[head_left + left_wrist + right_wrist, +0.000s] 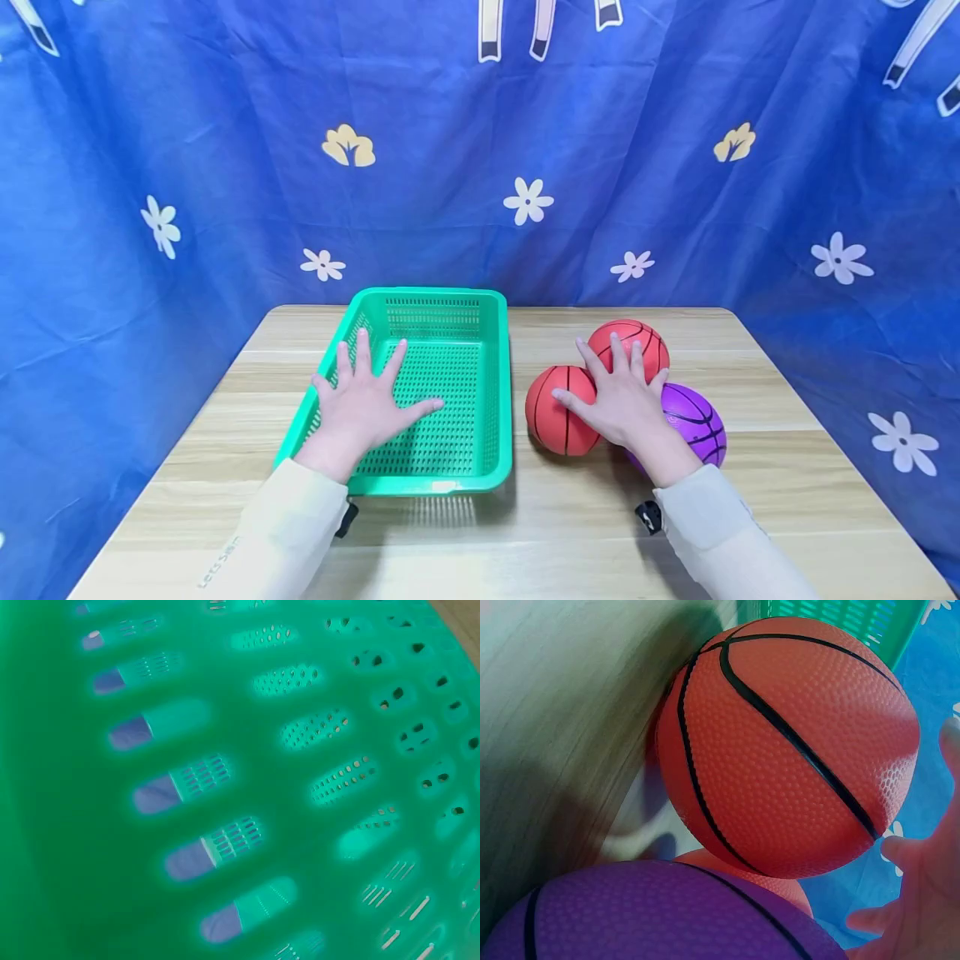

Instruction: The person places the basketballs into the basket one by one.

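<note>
A green plastic basket (495,392) with perforated walls stands left of centre on the table, with nothing inside it. Over its left part my left hand (360,412) is held with fingers spread, palm down, gripping nothing. The left wrist view is filled by the slotted basket wall (247,795). To the right, two red-orange basketballs (555,412) and a purple basketball (697,421) sit clustered together. My right hand (626,404) spreads its fingers above them. In the right wrist view its fingers (904,851) show beside the nearer red ball (802,750).
The wood-grain table (465,550) carries the basket and the balls. Behind and at both sides hangs a blue curtain (435,183) with white flowers. A dark band (648,517) shows at my right wrist.
</note>
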The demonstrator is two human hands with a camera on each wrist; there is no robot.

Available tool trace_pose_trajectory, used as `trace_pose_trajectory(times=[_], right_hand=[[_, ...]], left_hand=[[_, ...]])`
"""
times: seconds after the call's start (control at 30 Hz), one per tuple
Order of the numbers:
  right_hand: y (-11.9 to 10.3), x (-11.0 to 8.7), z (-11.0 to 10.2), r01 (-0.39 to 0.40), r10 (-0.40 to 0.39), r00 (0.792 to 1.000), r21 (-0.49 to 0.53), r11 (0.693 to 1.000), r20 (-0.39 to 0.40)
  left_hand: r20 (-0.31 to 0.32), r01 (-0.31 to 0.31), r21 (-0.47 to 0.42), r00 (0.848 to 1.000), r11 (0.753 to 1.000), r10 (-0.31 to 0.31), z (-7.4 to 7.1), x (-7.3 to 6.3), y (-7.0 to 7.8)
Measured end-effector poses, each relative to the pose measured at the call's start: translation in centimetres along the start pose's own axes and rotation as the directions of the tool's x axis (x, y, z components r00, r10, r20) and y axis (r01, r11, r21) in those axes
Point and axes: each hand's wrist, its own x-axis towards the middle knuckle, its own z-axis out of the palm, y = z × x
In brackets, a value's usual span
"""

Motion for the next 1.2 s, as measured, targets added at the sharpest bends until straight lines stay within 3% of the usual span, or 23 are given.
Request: trace_pose_trajectory(times=[0.37, 0.73, 0.93, 1.2], right_hand=[[0.1, 0.1, -0.3, 0.005, -0.005, 1.0, -0.02, 1.0, 0.004], [0.2, -0.1, -2.3, 0.008, -0.008, 1.0, 0.011, 1.0, -0.014], [0.8, 0.0, -3.3, -0.005, 0.005, 1.0, 0.015, 1.0, -0.022], [2.1, -0.3, -4.2, -0.023, 0.024, 0.999, 0.027, 0.999, -0.046]], left_hand=[[-0.004, -0.003, -0.003, 1.0, 1.0, 0.003, -0.3, -0.2, -0.1], [-0.016, -0.005, 0.007, 1.0, 1.0, 0.005, -1.8, -0.7, -1.2], [-0.004, 0.01, 0.018, 1.0, 1.0, -0.009, -2.8, -1.1, -2.4], [-0.031, 0.013, 0.0, 0.999, 1.0, -0.013, -3.0, -1.1, -5.0]])
